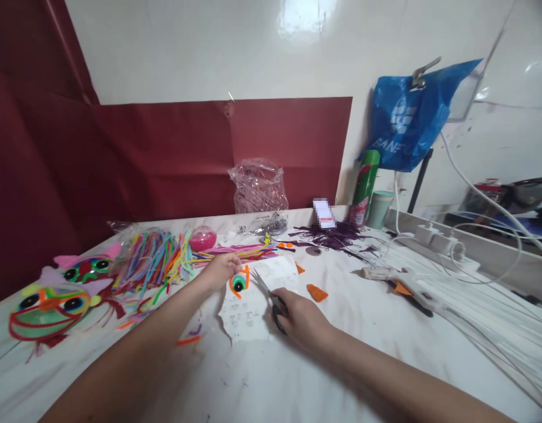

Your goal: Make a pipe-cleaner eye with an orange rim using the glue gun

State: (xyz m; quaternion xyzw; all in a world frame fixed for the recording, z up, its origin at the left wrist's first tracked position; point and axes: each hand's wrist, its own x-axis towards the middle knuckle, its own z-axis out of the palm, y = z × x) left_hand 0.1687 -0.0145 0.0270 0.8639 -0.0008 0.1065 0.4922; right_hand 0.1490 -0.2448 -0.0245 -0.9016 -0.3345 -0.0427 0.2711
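My left hand is closed in a pinch on a small craft eye, a black pupil ringed in teal with orange pipe cleaner round it. My right hand grips scissors by their black handles, blades slightly apart and pointing up-left toward the eye. Both hands are over a white printed paper on the white table.
Colourful pipe cleaners lie at left beside two big-eyed pipe-cleaner masks. Behind are a pink dome, a clear plastic bag, purple scraps, orange felt pieces, a glue gun, a green can, cables and white rods.
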